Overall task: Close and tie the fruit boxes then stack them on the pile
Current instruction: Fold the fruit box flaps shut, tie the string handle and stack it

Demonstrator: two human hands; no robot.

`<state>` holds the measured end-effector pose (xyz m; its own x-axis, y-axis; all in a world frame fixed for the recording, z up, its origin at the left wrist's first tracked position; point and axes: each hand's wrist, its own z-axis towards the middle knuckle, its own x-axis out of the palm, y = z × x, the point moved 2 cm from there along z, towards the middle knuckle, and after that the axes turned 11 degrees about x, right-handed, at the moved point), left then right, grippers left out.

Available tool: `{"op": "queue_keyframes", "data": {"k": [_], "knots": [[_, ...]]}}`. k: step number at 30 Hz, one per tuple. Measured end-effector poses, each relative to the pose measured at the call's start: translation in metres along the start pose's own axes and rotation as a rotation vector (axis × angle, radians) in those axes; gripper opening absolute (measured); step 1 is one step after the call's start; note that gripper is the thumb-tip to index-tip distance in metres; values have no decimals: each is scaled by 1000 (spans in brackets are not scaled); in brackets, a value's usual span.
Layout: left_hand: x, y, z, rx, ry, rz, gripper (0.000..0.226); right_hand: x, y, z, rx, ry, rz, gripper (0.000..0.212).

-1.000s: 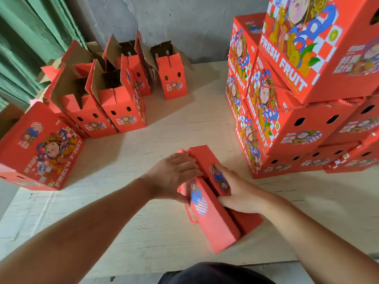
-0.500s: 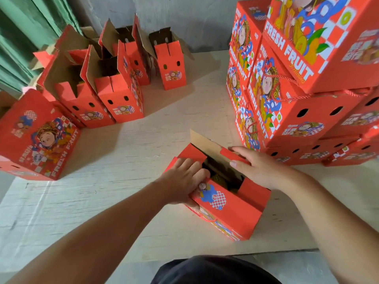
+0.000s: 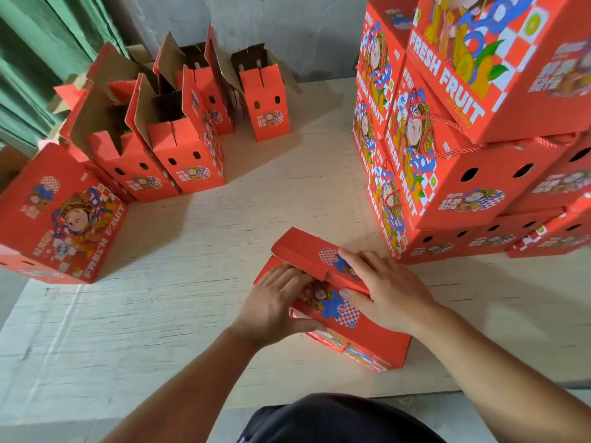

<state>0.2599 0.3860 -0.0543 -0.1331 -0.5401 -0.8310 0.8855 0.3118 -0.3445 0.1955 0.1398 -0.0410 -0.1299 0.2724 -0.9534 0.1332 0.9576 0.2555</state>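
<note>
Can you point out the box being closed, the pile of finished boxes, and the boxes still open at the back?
Box (image 3: pixel 335 310): head view, printed top flap.
Pile (image 3: pixel 473 183): head view, end face with holes.
Open boxes (image 3: pixel 188 158): head view, front box's end face.

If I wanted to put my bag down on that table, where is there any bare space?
The widest bare patch of table lies in the middle, between the open boxes at the back left and the stacked pile on the right. Another runs along the near left edge, below the lying box. It is crowded around the hands' box.
</note>
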Motion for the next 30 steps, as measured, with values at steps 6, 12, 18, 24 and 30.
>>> {"op": "queue_keyframes", "data": {"k": [6, 12, 18, 24, 30], "knots": [[-18, 17, -22, -508, -393, 16, 60, 10, 8, -4, 13, -92, -176, 84], [-31, 51, 36, -454, 167, -154, 75, -11, 3, 10, -29, 20, -9, 70], [-24, 52, 48, -297, 331, 210, 78, 0, 13, 1, 0, -2, -181, 70], [-10, 51, 36, -303, 447, 178, 89, 1, 16, -3, 11, -21, -194, 80], [-24, 58, 69, -200, 440, 338, 96, -11, 12, 8, -17, -18, -162, 71]]}}
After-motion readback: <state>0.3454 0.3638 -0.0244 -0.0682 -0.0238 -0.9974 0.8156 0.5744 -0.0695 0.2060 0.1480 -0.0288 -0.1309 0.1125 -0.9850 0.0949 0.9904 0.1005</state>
